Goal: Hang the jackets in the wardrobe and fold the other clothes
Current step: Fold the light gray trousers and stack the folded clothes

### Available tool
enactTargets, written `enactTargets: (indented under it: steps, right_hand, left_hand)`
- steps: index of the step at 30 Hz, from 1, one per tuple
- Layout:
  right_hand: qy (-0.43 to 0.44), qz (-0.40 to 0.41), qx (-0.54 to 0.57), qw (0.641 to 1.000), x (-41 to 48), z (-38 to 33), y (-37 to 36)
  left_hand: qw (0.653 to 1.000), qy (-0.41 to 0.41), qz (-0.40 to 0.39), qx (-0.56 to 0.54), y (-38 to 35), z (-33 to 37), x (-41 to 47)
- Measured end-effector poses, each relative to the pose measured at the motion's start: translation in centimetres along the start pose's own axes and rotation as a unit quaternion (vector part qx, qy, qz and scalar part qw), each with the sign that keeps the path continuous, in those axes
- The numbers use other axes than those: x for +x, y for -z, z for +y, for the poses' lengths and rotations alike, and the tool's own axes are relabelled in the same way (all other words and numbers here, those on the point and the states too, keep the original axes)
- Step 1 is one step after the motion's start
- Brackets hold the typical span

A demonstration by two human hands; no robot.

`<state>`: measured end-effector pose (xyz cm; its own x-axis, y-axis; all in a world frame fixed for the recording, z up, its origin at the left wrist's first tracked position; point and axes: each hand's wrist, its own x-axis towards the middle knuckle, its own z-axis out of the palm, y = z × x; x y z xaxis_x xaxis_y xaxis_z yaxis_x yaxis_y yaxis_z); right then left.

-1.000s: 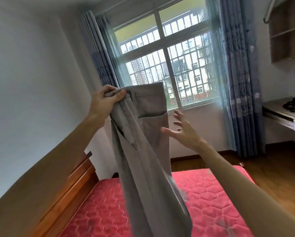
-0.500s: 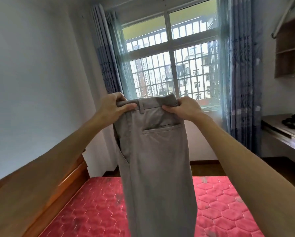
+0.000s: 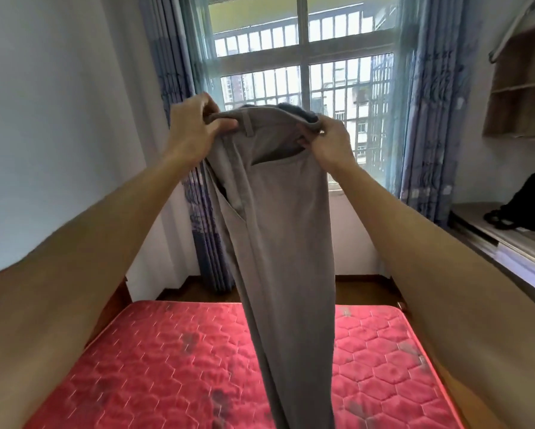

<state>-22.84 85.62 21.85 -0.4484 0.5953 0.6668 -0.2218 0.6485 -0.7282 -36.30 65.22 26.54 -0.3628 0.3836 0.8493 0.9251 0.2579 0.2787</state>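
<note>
A pair of grey trousers (image 3: 286,230) hangs straight down in front of me, held up by the waistband above the bed. My left hand (image 3: 195,131) grips the left end of the waistband. My right hand (image 3: 332,140) pinches the right end beside the back pocket. The waistband sags a little between the two hands. The legs hang together and run out of view at the bottom edge.
A red quilted mattress (image 3: 167,360) lies below in a wooden bed frame. Behind are a barred window (image 3: 303,57) and blue curtains (image 3: 427,113). At the right, a desk (image 3: 507,243) carries a black bag (image 3: 532,196), under a wooden shelf (image 3: 526,88).
One second ago only my left hand held the trousers and my right hand was open. My right hand then took the waistband, and my view has turned more squarely to the bed.
</note>
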Motion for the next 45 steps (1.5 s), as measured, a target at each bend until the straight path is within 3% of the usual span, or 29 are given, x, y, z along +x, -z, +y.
enactTargets:
  steps: [5,11,16,19,22,29,35,38,45]
  right_hand:
    - [0.089,0.011,0.006,0.996,-0.7,-1.8,1.5]
    - [0.046,-0.009,-0.004,0.999,-7.9,-0.1,4.5]
    - [-0.049,-0.065,-0.011,0.997,-19.8,6.0,6.6]
    - [-0.124,-0.164,0.025,0.978,-30.0,9.6,7.4]
    - [-0.23,-0.237,0.02,0.944,-40.5,13.0,7.8]
    - [-0.418,-0.35,-0.027,0.838,-60.5,16.2,9.1]
    - [-0.531,-0.409,-0.129,0.731,-73.1,18.7,10.6]
    - [-0.551,-0.411,-0.159,0.709,-76.7,22.2,10.3]
    - [-0.569,-0.37,-0.218,0.701,-78.9,35.4,4.4]
  left_hand:
    - [0.996,-0.069,0.048,0.0,0.6,0.2,-0.3]
    - [0.995,-0.095,-0.014,-0.04,-0.4,0.7,-6.0]
    - [0.986,-0.084,-0.121,-0.073,-1.8,0.5,-18.2]
    - [0.966,-0.001,-0.218,-0.137,-3.0,-0.5,-28.7]
    - [0.923,0.104,-0.321,-0.186,-4.5,-1.1,-39.9]
    - [0.789,0.367,-0.454,-0.192,-5.3,-0.3,-65.0]
    - [0.668,0.493,-0.533,-0.162,-2.9,3.5,-80.4]
    - [0.651,0.523,-0.531,-0.142,-4.7,3.3,-83.5]
    - [0.668,0.573,-0.46,-0.121,-17.2,-3.8,-87.4]
